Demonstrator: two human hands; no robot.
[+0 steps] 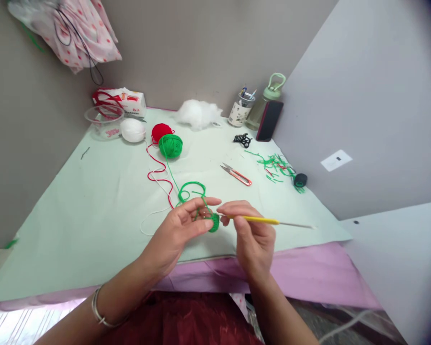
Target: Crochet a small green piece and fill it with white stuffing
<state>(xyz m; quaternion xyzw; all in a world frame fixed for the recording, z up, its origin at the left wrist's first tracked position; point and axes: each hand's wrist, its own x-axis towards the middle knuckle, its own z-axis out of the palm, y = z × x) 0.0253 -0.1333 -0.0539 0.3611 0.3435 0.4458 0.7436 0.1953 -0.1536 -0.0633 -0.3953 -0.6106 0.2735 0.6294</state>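
Observation:
My left hand pinches a small round green crochet piece between thumb and fingers, with green yarn looped over the index finger. My right hand grips a yellow-handled crochet hook whose metal shaft sticks out to the right and whose tip sits at the green piece. The green strand runs back across the table to a green yarn ball. A red yarn ball and a white yarn ball lie beside it, each trailing a strand.
Red-handled snips lie on the pale green table cover. Green yarn scraps, a small black spool, a black clip, white stuffing, a pen jar, a green bottle, a phone, a clear bowl and a tissue pack stand around.

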